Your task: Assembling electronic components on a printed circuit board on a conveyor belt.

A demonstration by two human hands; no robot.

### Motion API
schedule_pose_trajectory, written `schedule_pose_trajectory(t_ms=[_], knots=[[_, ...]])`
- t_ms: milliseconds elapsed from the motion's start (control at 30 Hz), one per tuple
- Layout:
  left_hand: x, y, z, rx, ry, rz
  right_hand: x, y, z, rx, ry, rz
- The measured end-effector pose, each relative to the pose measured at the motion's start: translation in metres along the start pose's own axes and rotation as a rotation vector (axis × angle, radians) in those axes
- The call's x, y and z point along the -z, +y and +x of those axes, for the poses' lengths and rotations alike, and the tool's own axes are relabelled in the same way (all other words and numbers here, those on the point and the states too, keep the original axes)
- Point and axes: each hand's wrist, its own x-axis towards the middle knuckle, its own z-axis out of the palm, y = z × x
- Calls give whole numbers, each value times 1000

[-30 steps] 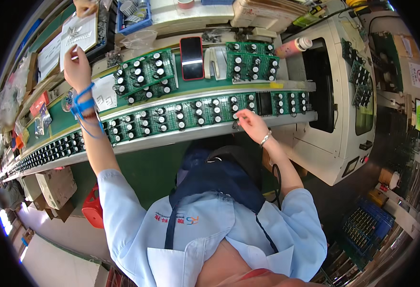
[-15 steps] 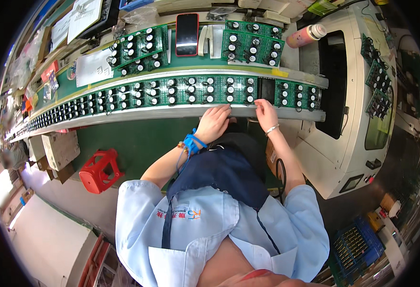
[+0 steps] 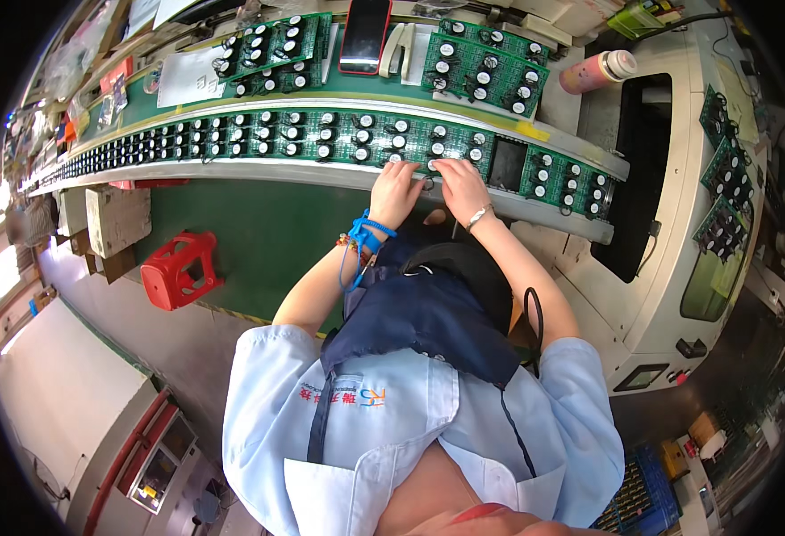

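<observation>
Two hands (image 3: 395, 192) (image 3: 463, 188) at green circuit boards (image 3: 345, 136) within a metal-railed conveyor (image 3: 308, 172)

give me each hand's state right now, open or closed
Left hand: fingers bent at the near edge of the circuit boards; grip cannot be told.
Right hand: fingers bent at the same edge; grip cannot be told.

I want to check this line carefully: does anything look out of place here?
Yes: to the right of the right hand, a dark rectangle interrupts the row of green boards; gap or panel, I cannot tell.
</observation>
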Motion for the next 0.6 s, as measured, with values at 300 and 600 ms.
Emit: schedule_pose_trajectory(t_ms=[300,600], knots=[[-13,-2,-3,195,-135,-156,0,4,-4,47,-102,-97],[-10,5,1,164,-213,-300,3,13,-6,51,-148,-63]])
